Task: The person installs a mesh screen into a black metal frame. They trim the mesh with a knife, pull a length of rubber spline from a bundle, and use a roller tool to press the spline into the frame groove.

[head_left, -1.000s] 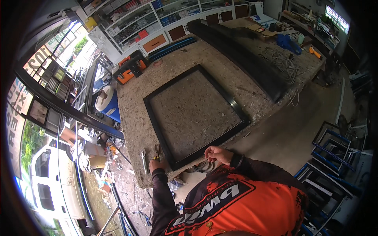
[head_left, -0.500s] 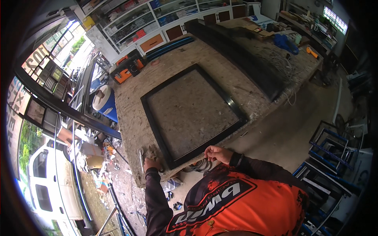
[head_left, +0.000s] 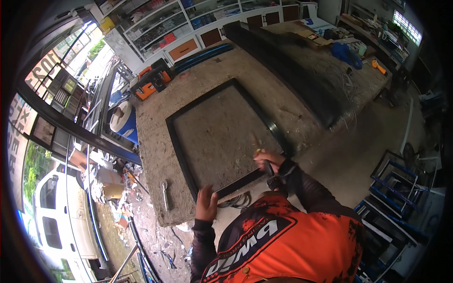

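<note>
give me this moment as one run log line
left hand: open, at near-left corner of black frame | right hand: holding blurred tool | ratchet wrench: lying on table

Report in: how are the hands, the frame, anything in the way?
Left fingers open, at near left corner. Right fingers around dark tool, blurred. Black frame flat on table. Silver wrench left of frame, clear of it.

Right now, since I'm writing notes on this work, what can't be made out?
In the head view:
Dark object at the right hand: kind and grip unclear, blurred and partly covered by the hand.
Black frame: part of its near side, behind the right hand.
Left hand: firm contact with the frame can't be told, slightly blurred.
</note>
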Motion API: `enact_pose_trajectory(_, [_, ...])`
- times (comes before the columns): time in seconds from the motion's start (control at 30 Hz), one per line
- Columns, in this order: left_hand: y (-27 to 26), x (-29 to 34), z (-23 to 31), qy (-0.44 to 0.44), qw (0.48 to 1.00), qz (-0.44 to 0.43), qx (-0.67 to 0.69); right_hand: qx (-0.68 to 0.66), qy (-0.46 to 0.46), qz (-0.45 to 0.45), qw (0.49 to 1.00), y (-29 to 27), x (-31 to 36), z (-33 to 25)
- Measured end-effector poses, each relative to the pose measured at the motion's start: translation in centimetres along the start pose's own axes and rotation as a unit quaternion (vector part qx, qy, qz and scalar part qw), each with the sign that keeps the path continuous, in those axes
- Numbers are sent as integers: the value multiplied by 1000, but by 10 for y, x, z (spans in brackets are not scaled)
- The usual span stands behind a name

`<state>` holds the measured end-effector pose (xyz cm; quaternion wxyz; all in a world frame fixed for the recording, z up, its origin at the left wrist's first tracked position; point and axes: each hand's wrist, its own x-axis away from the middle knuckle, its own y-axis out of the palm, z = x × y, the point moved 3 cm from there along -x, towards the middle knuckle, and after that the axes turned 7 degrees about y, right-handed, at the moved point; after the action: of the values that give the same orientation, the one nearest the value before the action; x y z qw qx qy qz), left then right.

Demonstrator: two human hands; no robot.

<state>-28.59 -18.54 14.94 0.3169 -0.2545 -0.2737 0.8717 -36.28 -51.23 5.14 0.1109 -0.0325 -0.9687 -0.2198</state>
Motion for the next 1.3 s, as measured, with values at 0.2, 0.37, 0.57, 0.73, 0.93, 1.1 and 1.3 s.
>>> enact_pose_trajectory(0.2, [24, 98, -113, -198, 975, 40, -87, 462, 109, 399, 785, -175, 24, -42])
enact_pose_trajectory(0.37, [15, 48, -116, -286, 927, 218, -101, 674, -78, 410, 609, -181, 35, -55])
enact_pose_trajectory(0.57, [-19, 27, -183, -340, 807, 306, -373, 595, -140, 308, 729, -133, 28, -37])
enact_pose_trajectory(0.73, [-66, 70, -259, -511, 737, 197, -397, 557, -112, 300, 766, -117, 19, -17])
enact_pose_trajectory(0.93, [-89, 18, -233, -586, 721, 62, -365, 549, -131, 406, 719, -110, 45, -8])
enact_pose_trajectory(1.1, [-115, 64, -329, -517, 783, 165, -304, 396, -6, 424, 815, -68, 62, 35])
enact_pose_trajectory(1.3, [-34, -44, -278, -382, 908, 51, -166, 41, 211, 363, 907, -40, 68, 82])
